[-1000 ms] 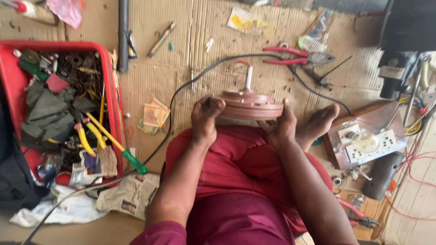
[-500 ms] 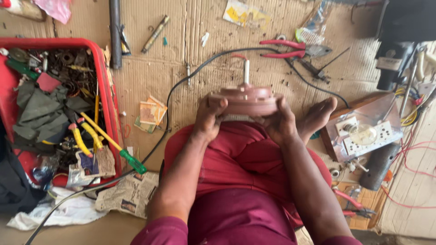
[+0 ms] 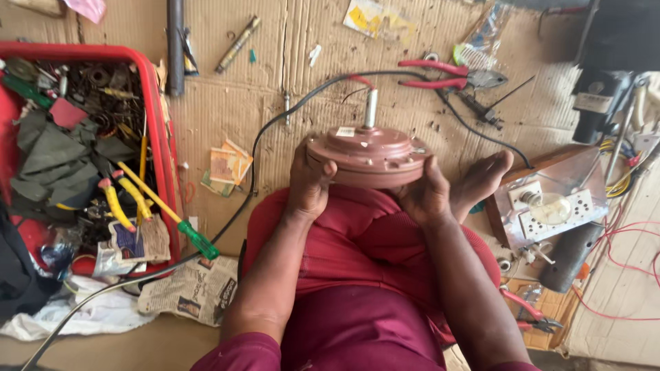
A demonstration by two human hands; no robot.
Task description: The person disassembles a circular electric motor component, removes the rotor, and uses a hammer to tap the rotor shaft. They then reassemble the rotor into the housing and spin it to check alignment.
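- My left hand (image 3: 307, 184) and right hand (image 3: 424, 194) clasp the brown fan motor (image 3: 368, 156) over my lap, fingers clenched on its rim (shaft at twelve o'clock).
- Step, I judge: inspecting it; next needs the red pliers (image 3: 440, 74), one o'clock.

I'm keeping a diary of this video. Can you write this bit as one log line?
left hand: grips motor housing's left edge | right hand: grips right edge | motor housing: brown, round, shaft up, over lap | red tool tray: to the left
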